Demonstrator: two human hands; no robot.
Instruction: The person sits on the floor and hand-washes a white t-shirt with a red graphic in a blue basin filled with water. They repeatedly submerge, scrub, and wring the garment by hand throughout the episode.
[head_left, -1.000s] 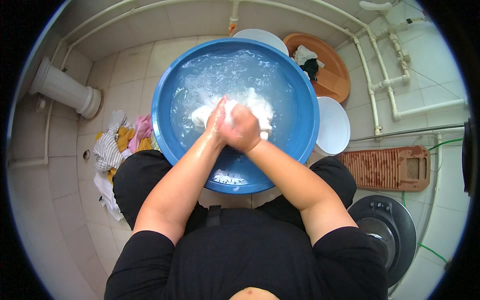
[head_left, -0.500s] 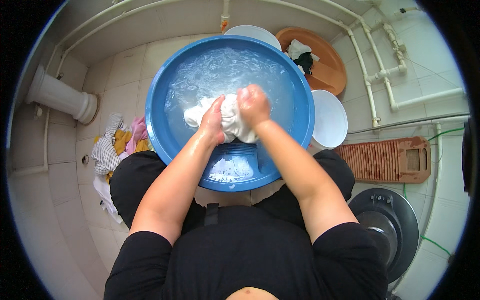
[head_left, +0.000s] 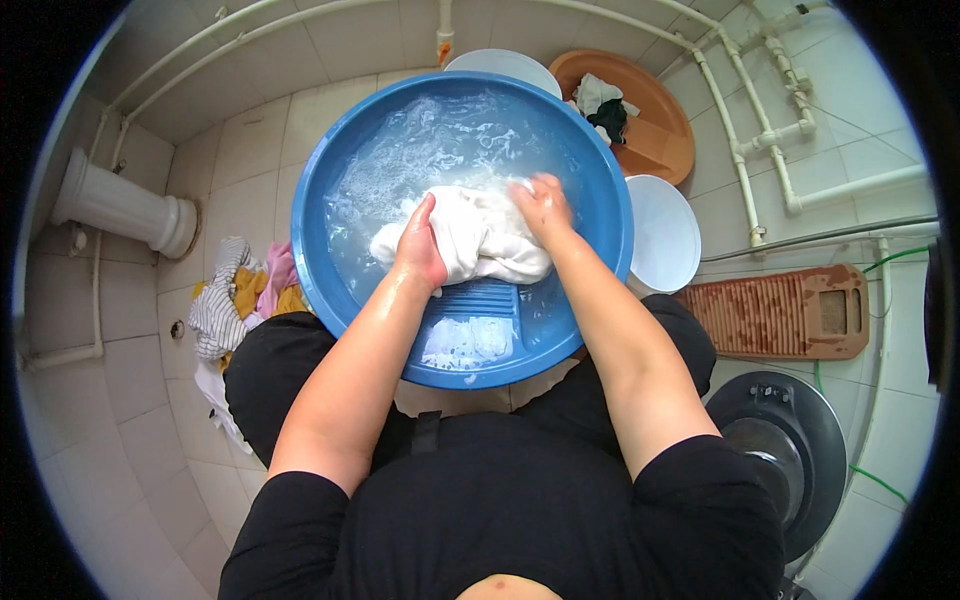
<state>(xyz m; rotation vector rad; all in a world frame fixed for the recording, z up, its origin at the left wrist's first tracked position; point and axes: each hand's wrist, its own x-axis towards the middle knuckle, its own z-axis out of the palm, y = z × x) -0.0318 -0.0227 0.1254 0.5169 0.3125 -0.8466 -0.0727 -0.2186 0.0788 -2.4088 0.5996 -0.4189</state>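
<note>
A white wet cloth [head_left: 482, 232] lies bunched in the cloudy, sudsy water of a round blue basin [head_left: 466, 378] between my knees. It rests just beyond the basin's built-in ridged washboard [head_left: 478, 299]. My left hand [head_left: 422, 250] grips the cloth's left side, thumb up, with its fingers partly hidden by the fabric. At the upper right edge of the bundle, my right hand [head_left: 545, 208] is closed with curled fingers, slightly blurred, holding the fabric there. Both forearms are wet.
A clothes pile [head_left: 225, 305] sits on the floor at left, near a white pedestal [head_left: 130, 210]. Behind and right stand a brown basin [head_left: 668, 130] with clothes and two white basins [head_left: 664, 235]. A brown washboard [head_left: 765, 315] and black round-lidded object [head_left: 790, 450] are at right.
My right hand has moved rightward, away from my left hand. The cloth, squeezed between them before, now spreads wider across the water.
</note>
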